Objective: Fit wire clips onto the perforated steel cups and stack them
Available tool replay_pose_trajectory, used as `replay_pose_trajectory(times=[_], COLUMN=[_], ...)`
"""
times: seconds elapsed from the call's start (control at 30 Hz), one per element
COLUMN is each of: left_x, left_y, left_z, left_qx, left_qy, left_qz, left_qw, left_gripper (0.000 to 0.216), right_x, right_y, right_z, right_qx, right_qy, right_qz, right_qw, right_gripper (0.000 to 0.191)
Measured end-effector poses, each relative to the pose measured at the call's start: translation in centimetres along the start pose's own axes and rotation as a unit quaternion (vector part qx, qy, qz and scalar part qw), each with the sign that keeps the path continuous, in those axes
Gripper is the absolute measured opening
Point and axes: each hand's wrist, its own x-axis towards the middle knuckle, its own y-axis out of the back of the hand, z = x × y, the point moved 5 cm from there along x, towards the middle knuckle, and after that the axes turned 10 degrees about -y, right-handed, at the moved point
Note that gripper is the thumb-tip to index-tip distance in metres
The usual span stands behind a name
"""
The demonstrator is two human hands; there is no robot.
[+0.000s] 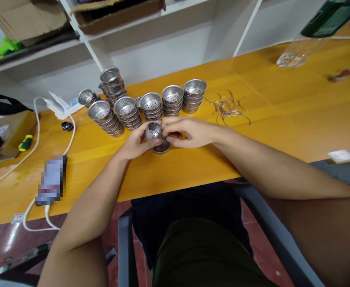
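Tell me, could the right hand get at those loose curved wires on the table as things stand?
Probably yes: the curved wires lie uncovered near the right hand, with nothing standing between, though that hand is busy at a perforated metal cup.

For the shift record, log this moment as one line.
left hand: holding metal cup | right hand: at same cup, grip unclear | beyond hands: stacked perforated cups | right of those: loose curved wires

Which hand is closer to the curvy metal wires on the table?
Right. The right hand is left of the curvy wires and nearer; the left hand is farther left, holding a metal cup.
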Motion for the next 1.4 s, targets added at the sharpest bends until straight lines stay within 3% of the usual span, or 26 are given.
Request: replay_pose_trajectory(times=[0.27, 0.57, 0.73, 0.87, 0.97, 1.07, 1.23, 1.3, 1.4], left_x=[-0.5, -0.5, -0.5, -0.4, -0.5, -0.5, -0.4, -0.4, -0.4], left_y=[0.2, 0.8, 0.2, 0.1, 0.3, 0.2, 0.1, 0.2, 0.4], left_z=[0.7, 0.7, -0.1, -0.7, -1.2, -1.5, -1.9, -2.2, -2.7], left_qx=[0.038, 0.063, 0.036, 0.039, 0.03, 0.009, 0.023, 0.032, 0.02], left_qy=[-0.031, -0.056, -0.077, -0.082, -0.081, -0.092, -0.1, -0.097, -0.094], left_qz=[-0.028, -0.04, -0.048, -0.016, 0.023, 0.035, 0.038, 0.04, 0.051], left_qw=[0.998, 0.996, 0.995, 0.996, 0.996, 0.995, 0.994, 0.994, 0.994], left_gripper=[0.096, 0.103, 0.099, 0.096, 0.094, 0.09, 0.086, 0.088, 0.089], right_x=[0.0, 0.1, 0.5, -0.1, -1.3, -3.1, -6.4, -7.2, -6.9], right_y=[0.3, -0.7, -0.5, 1.6, 4.6, 7.0, 8.9, 9.4, 10.0], right_z=[1.7, 1.8, 1.5, 0.7, 1.2, 3.5, 8.3, 9.2, 8.3], right_qx=[0.094, 0.055, 0.189, 0.278, 0.201, 0.027, -0.168, -0.189, -0.194], right_qy=[-0.031, -0.011, -0.033, -0.038, -0.087, -0.215, -0.419, -0.45, -0.426], right_qz=[-0.025, 0.049, 0.087, 0.031, 0.022, -0.013, -0.124, -0.13, -0.103], right_qw=[0.995, 0.997, 0.977, 0.959, 0.975, 0.976, 0.884, 0.863, 0.877], right_gripper=[0.017, 0.018, 0.035, 0.043, 0.041, 0.029, 0.016, 0.019, 0.023])
